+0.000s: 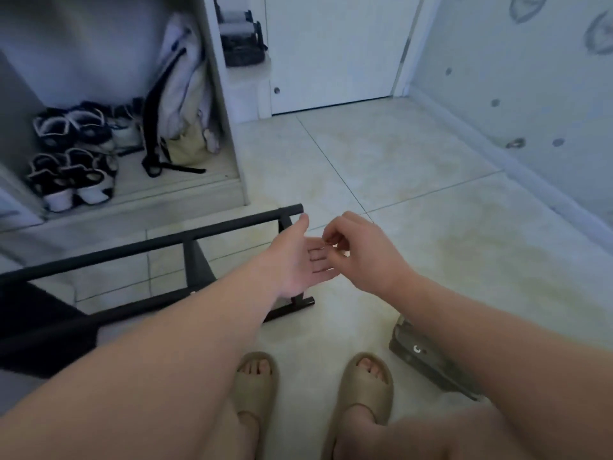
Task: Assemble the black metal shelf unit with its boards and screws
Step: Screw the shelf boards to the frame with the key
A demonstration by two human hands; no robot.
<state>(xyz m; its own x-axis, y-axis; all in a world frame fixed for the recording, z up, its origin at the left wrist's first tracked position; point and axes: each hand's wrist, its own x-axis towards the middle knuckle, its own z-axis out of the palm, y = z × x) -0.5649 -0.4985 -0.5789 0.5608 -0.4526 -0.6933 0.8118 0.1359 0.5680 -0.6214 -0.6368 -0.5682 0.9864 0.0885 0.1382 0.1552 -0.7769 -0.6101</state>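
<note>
The black metal shelf frame point(156, 247) lies on its side on the tiled floor at the left, and a dark board point(36, 327) lies in its near end. My left hand point(298, 260) is held out flat over the frame's right end, palm up and fingers straight. My right hand point(358, 250) hovers over those fingers with its fingertips curled together. It pinches a tiny dark piece, apparently a screw point(326, 241), too small to make out clearly.
A dark clear-plastic package point(428, 356) lies on the floor by my right foot. My feet in beige slippers point(255, 380) stand below. An open cabinet point(232, 134) with shoes and bags is at the far left, a white door point(331, 54) behind, and a wall on the right.
</note>
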